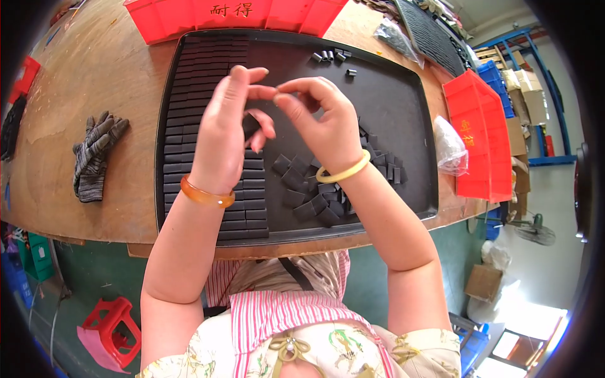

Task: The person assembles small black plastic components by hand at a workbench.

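Note:
A black tray [378, 82] lies before me, with rows of short flat black pieces [189, 120] packed along its left side. Over those rows is my left hand [224, 126], its lower fingers curled round a small dark piece [251, 124] that is partly hidden. My right hand [321, 113] pinches thumb and forefinger together at a left fingertip; anything between them is too small to make out. Below my right wrist is a loose heap of black pieces [309, 189]. Several short black tubes [328, 56] stand or lie near the tray's far edge.
Beyond the tray stands a red bin [239, 19], and another red bin [479, 135] is at the right beside a clear plastic bag [449, 148]. A grey knit glove [97, 154] rests on the wooden table [69, 75]. A red stool [113, 331] stands on the floor, lower left.

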`<action>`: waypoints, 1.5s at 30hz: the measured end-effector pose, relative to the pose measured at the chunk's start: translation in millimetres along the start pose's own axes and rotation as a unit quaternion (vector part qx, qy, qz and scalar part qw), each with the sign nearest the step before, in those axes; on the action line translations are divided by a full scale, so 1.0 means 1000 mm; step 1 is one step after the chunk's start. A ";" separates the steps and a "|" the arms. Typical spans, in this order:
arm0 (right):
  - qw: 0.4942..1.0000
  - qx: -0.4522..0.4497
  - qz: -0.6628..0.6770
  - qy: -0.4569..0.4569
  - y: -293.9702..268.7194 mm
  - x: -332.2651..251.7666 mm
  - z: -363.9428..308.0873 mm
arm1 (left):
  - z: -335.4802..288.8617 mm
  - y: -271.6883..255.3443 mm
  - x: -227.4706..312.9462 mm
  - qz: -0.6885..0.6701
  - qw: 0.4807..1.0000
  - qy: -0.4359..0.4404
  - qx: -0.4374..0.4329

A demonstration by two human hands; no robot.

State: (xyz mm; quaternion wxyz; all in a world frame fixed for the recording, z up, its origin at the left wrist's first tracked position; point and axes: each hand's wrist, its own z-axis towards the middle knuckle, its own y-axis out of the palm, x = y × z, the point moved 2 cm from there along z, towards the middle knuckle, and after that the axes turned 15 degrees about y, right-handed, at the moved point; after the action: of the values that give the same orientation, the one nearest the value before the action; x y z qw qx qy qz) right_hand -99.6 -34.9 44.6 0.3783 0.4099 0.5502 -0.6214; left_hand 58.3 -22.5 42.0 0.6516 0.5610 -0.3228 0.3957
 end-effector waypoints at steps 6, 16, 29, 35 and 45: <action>0.952 -0.115 -0.225 -0.172 -0.003 -0.011 -0.017 | -0.009 0.008 -0.014 0.072 0.990 -0.038 -0.116; 0.985 -0.127 0.023 0.116 -0.043 0.017 -0.003 | -0.011 0.023 -0.010 0.490 0.743 0.392 -0.231; 0.971 -0.164 0.080 0.152 -0.040 0.018 -0.002 | -0.014 0.015 -0.017 0.538 0.743 0.357 -0.175; 0.947 0.124 -0.296 -0.011 -0.098 0.080 0.091 | -0.013 0.017 -0.018 0.428 0.840 0.286 -0.171; 0.927 0.091 -0.363 -0.036 -0.100 0.103 0.104 | -0.013 0.017 -0.022 0.318 0.920 0.163 -0.161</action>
State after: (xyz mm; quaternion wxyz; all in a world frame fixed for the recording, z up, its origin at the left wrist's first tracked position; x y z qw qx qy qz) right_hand -240.7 -129.3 -7.1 0.1077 0.1926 0.5885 -0.7778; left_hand 32.8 -11.7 29.0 0.6165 0.2447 -0.4329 0.6104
